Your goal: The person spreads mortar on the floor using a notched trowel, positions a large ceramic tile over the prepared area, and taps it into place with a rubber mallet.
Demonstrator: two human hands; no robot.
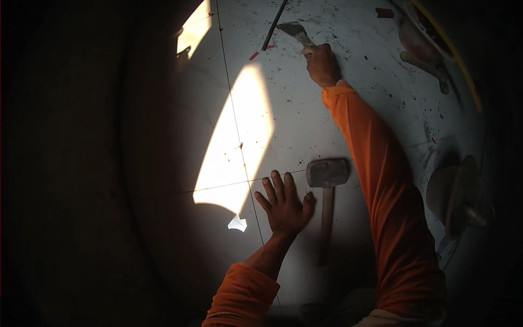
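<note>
My right hand [323, 64] reaches far forward, its fingers closed around the handle of a putty knife [293, 29]. The wide blade lies flat or nearly so on the pale tiled floor [305, 114], close to a thin dark rod [274, 26]. My left hand [283, 204] is pressed palm down on the floor, fingers spread, beside a tile joint. Just to its right lies a mallet [327, 173] with a dark blocky head and a wooden handle pointing back toward me. The left hand does not hold it.
Small red strips [254, 56] lie near the rod. A rounded container [422, 38] with a handled tool against it stands at the far right, beside a yellow curved edge [457, 60]. Nearer on the right is a greyish trowel-like tool [455, 193]. Bright sunlight covers some tiles; dark specks dot others.
</note>
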